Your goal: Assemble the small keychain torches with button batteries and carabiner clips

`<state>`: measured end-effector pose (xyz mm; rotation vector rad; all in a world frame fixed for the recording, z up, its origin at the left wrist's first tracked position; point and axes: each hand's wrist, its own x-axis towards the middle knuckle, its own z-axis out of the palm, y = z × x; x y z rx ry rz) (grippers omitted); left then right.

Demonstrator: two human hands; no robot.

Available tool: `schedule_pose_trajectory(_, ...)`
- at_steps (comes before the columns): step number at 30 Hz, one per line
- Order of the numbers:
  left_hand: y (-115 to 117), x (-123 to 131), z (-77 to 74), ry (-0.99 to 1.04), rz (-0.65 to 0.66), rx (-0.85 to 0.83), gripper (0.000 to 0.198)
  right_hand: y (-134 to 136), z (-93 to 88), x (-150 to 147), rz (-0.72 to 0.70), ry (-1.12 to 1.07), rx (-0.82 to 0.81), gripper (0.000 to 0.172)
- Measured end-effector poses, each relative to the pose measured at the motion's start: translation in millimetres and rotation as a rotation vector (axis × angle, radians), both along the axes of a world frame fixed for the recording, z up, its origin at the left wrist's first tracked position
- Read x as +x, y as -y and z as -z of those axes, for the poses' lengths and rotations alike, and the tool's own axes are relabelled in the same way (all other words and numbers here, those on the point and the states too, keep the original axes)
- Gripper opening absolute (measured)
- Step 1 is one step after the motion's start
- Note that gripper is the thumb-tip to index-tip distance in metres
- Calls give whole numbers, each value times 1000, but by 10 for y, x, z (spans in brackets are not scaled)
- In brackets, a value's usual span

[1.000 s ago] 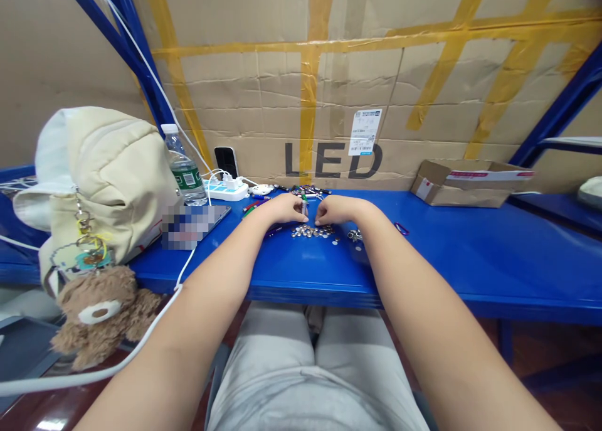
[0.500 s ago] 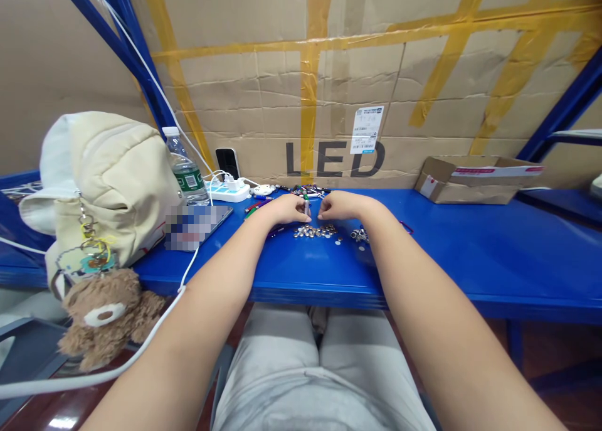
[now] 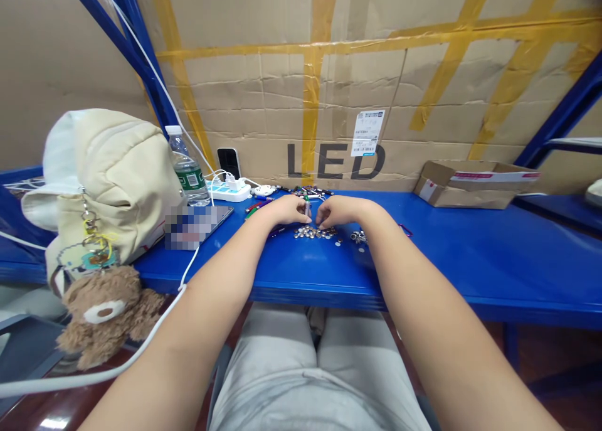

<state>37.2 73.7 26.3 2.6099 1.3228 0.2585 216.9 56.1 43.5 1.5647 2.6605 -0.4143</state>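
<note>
My left hand [image 3: 292, 210] is closed on a small slim tube [image 3: 307, 207] with a green end, held upright between thumb and fingers. Just in front of it lies a loose pile of small round metal pieces [image 3: 308, 232], which look like button cells. My right hand [image 3: 335, 210] reaches down to the pile's far right edge with thumb and fingertips drawn together. Whatever is in that pinch is too small to make out. Small silvery parts [image 3: 358, 236] lie beside my right wrist, partly hidden by it.
Several slim coloured tubes [image 3: 316, 191] are heaped behind my hands. On the left are a phone-like slab [image 3: 219, 216], a power strip [image 3: 230, 191], a water bottle [image 3: 189, 174] and a cream backpack [image 3: 126, 174]. A cardboard box [image 3: 475, 192] stands at the back right of the blue table [image 3: 470, 249].
My right hand has lowered slightly, bringing its fingertips down to the pile of round metal pieces. My left hand keeps the tube in nearly the same place.
</note>
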Motion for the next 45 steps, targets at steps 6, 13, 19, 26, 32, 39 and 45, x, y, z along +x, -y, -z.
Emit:
schedule_pose_trajectory(6, -8, 4, 4, -8, -5, 3, 23, -14, 35, -33, -1, -11, 21, 20)
schedule_pose_trajectory(13, 3, 6, -5, -23, -13, -6, 25, -32, 6, -2, 23, -101, 146, 22)
schedule_pose_trajectory(19, 14, 6, -7, -15, -31, 9, 25, -46, 42, 6, 10, -29, 21, 21)
schedule_pose_trajectory(26, -10, 5, 9, -15, -15, 2, 26, -25, 54, -60, 14, -4, 57, 20)
schedule_pose_trajectory(32, 1, 5, 0, -5, -14, -6, 25, -16, 33, -56, -9, -64, 141, 21)
schedule_pose_trajectory(39, -29, 2, 13, 19, 4, -29, 24, -101, 135, -103, -80, -60, 96, 22)
schedule_pose_trajectory(45, -24, -2, 17, 22, 0, -32, 25, -79, 57, -40, 26, -161, 231, 16)
